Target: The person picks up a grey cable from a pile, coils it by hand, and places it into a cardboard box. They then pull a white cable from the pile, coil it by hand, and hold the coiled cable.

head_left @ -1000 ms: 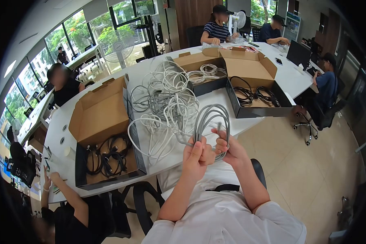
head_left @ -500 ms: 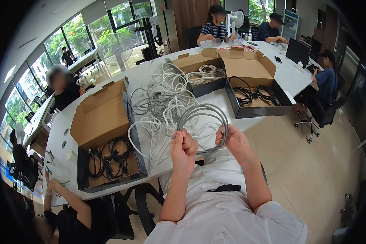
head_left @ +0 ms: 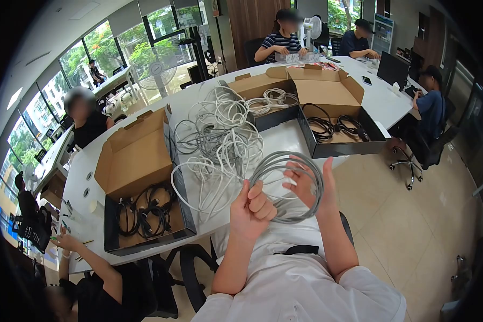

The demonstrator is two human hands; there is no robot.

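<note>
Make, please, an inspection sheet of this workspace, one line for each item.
Surface: white table, tangled cable pile on it.
Job's things: gray coil; left box, middle box, right box, all open.
Clutter: phone and monitor.
Grips: left grip closed on the coil; right grip open at the coil's right side, contact unclear.
Cables: black cables in left and right boxes, white cables in middle box.
Surroundings: seated people, fan, windows.

Blk monitor [head_left: 393, 70], phone [head_left: 366, 80] nr it, flr fan [head_left: 156, 68]
</note>
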